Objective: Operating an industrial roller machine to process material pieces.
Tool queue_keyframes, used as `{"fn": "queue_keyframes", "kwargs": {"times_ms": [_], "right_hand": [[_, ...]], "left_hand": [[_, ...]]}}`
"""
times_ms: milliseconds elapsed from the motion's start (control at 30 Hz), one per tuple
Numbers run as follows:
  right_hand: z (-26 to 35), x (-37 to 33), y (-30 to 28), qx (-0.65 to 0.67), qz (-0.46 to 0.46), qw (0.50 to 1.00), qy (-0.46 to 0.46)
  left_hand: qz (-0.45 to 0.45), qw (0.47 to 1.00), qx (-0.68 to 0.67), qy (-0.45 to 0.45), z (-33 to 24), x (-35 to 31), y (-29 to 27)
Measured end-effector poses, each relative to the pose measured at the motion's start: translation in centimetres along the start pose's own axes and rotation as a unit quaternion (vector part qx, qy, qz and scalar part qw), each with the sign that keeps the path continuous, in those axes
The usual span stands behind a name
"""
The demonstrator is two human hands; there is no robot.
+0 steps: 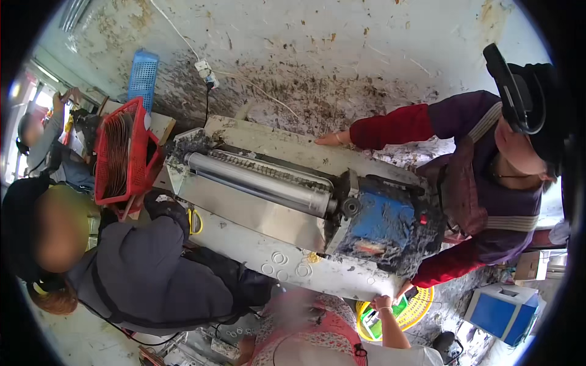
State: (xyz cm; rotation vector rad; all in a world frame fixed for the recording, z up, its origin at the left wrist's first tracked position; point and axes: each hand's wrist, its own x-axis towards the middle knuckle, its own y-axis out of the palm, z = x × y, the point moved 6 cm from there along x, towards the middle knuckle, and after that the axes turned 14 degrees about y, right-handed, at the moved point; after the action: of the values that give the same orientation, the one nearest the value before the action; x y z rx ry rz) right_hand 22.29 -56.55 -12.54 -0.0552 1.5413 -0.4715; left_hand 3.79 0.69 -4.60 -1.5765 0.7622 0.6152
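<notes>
My right hand [383, 303] is closed on the near edge of a white tabletop [244, 241], close to a co-worker's hand [403, 291] at the same edge. At the lower edge, left of my pink floral apron [314, 329], a patch of skin [246, 349] appears to be my left hand or arm; its fingers cannot be made out. On the tabletop lies a grimy machine with a long steel roller [262, 185] and a blue housing [383, 218]. Several pale rings [279, 258] and yellow-handled scissors [195, 221] lie along the near side.
At right, the co-worker in red sleeves [390, 128] rests another hand on the tabletop's far side. A person in dark clothes [146, 268] sits at left, near a red basket [119, 198]. A yellow basket [421, 308] and blue-white box [503, 312] stand at lower right.
</notes>
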Motion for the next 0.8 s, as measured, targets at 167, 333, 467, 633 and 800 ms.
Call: {"fn": "queue_keyframes", "kwargs": {"times_ms": [167,333,467,633,800], "right_hand": [[0.2,-1.5,0.5,-0.005,0.007,1.000,-0.028],[0.9,-2.2,0.5,-0.030,-0.001,0.999,-0.028],[1.4,-3.0,0.8,-0.047,0.017,0.999,-0.009],[1.7,-2.8,0.9,-0.067,0.020,0.998,-0.003],[1.8,-1.3,0.6,-0.105,-0.013,0.994,0.000]], "left_hand": [[-0.213,0.910,-0.320,-0.152,-1.4,-1.2,-4.7],[-0.155,0.897,-0.328,-0.251,-1.2,0.5,-2.3],[-0.106,0.889,-0.381,-0.232,-2.1,0.9,-4.6],[-0.168,0.910,-0.313,-0.214,-3.9,2.0,-9.7],[-0.087,0.985,-0.103,-0.105,-5.3,3.7,-9.4]]}}
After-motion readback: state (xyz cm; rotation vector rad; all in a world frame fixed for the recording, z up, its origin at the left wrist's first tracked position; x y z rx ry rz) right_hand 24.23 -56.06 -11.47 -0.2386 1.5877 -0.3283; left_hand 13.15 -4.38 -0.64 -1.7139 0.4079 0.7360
